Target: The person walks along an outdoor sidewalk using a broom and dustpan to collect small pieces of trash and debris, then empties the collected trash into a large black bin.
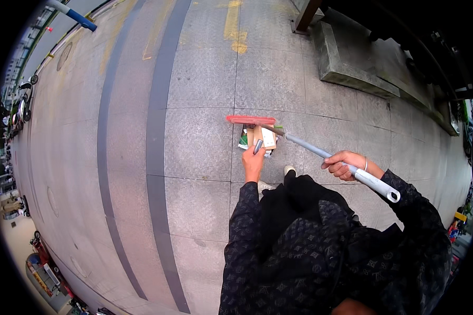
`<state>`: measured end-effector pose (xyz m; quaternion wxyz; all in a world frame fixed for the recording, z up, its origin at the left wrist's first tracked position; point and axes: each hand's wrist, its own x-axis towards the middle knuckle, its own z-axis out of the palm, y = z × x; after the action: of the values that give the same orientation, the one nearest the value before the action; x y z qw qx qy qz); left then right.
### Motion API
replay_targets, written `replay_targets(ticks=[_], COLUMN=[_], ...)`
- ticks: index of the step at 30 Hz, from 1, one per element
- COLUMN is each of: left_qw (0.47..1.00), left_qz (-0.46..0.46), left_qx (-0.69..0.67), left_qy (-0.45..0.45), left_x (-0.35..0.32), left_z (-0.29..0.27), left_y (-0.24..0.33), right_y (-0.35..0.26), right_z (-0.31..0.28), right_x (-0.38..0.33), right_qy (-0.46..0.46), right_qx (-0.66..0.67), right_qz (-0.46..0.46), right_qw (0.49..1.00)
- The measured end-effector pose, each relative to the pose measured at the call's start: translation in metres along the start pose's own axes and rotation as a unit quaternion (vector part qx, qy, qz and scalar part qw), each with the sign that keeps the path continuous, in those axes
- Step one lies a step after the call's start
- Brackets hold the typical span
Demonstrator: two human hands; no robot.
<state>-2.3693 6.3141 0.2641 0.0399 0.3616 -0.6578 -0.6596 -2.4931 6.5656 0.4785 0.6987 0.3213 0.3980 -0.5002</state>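
i see my right hand [346,164] with fingers wrapped tight on the grey handle of a broom [320,152], whose red head [250,120] lies on the grey pavement [199,142]. my left hand [254,161] has fingers closed around the handle of a dustpan [258,138]. the dustpan stands just behind the red head, with cardboard and paper litter [268,137] inside.

head | looks steeply down | near hands | pavement [205,79] below
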Motion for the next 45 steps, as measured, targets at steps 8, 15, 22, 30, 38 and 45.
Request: replay_targets(ticks=[8, 15, 22, 30, 38, 45], left_qw=[0.995, 0.974, 0.961, 0.954, 0.963, 0.962], left_qz=[0.073, 0.226, 0.261, 0.291, 0.269, 0.259], left_qx=[-0.010, 0.031, 0.033, 0.006, -0.028, -0.075], left_qy=[-0.067, -0.014, 0.082, 0.071, 0.016, -0.047], left_x=[0.132, 0.315, 0.484, 0.749, 0.980, 1.183], left_z=[-0.046, -0.075, -0.106, -0.095, -0.035, 0.063], left_y=[0.121, 0.239, 0.391, 0.483, 0.617, 0.716], right_y=[-0.076, -0.226, -0.434, -0.686, -0.909, -1.114], right_z=[0.073, 0.133, 0.218, 0.264, 0.317, 0.300], right_x=[0.002, 0.056, 0.057, 0.121, 0.082, 0.071], right_qy=[-0.058, -0.134, -0.209, -0.269, -0.174, -0.171], right_qx=[-0.021, 0.012, -0.061, -0.007, 0.027, 0.081], right_qz=[-0.096, -0.108, -0.101, -0.074, -0.173, -0.219], right_qw=[0.994, 0.985, 0.971, 0.960, 0.969, 0.957])
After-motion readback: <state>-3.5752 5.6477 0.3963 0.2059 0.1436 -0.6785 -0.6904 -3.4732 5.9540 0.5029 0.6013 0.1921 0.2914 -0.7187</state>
